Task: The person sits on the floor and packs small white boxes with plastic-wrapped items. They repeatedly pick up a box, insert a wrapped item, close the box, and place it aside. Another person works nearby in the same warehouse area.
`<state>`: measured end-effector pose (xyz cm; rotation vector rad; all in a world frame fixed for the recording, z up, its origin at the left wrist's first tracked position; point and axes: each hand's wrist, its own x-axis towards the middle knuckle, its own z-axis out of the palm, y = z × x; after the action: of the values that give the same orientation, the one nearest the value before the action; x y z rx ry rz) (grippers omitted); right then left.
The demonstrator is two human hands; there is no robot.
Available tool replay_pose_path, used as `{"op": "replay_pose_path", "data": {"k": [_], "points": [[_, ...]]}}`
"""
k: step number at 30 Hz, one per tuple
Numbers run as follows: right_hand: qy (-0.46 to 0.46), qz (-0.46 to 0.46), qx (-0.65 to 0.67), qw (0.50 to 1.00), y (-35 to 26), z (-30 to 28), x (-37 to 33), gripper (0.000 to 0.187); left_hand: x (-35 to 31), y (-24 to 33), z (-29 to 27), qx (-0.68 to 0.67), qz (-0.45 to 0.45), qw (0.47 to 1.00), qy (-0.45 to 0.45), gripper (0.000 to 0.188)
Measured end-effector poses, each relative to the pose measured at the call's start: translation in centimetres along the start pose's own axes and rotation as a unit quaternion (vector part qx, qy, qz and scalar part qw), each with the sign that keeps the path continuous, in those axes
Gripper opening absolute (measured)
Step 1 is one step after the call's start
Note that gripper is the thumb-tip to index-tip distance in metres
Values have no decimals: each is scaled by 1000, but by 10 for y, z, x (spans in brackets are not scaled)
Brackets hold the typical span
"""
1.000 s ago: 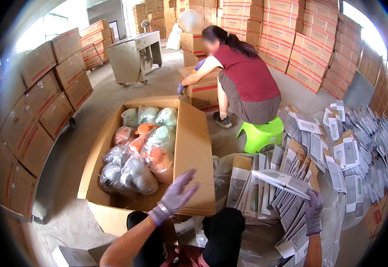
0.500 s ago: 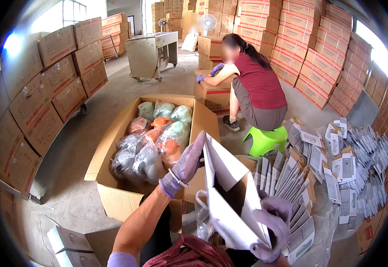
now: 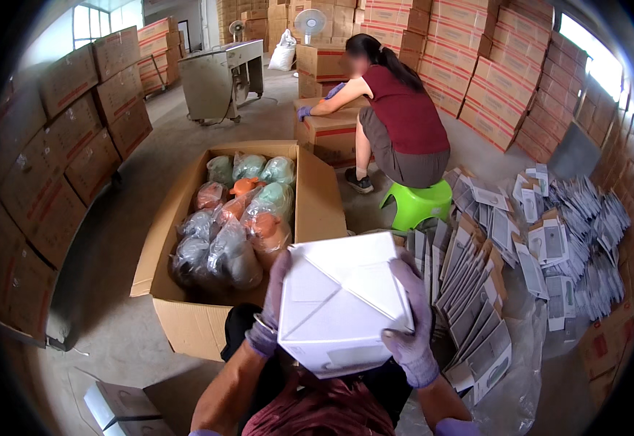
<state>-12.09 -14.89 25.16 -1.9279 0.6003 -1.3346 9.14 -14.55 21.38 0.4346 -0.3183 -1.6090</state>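
Between my two gloved hands I hold a white cardboard box (image 3: 346, 291), its folded, interlocked flaps facing up. My left hand (image 3: 272, 305) presses against its left side, and my right hand (image 3: 413, 327) wraps its right side with the thumb at the near corner. Just beyond, a large open carton (image 3: 186, 320) holds several plastic-wrapped rounded items, grey, orange and pale green; an orange one (image 3: 265, 227) lies nearest the box. The inside of the white box is hidden.
Flat folded white boxes (image 3: 469, 298) stand in a row at my right, with more piles behind. A co-worker (image 3: 404, 109) sits on a green stool (image 3: 417, 203), leaning over a carton (image 3: 331, 134). Stacked cartons (image 3: 63, 152) line the left. A partly folded box (image 3: 124, 407) lies lower left.
The white box has gone from an open, tilted sleeve to having its flaps folded shut on top. My left hand has come down to its side; my right hand has moved up along the other side.
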Motion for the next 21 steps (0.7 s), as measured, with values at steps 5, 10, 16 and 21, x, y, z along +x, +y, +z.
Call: {"op": "replay_pose_path", "data": {"k": [5,10,16,21], "points": [[-81,70,223,969,4,9,23,109,-4,80,-70,43,156,984,71,52],[124,209,190,951,20,-6,-5,59,-56,139,-158,86,253,947,180,54],[-31,99,48,993,7,46,7,77,-64,90,-249,76,233,929,277,57],[-60,186,174,965,-3,93,46,29,-108,69,-288,115,239,913,312,61]]}}
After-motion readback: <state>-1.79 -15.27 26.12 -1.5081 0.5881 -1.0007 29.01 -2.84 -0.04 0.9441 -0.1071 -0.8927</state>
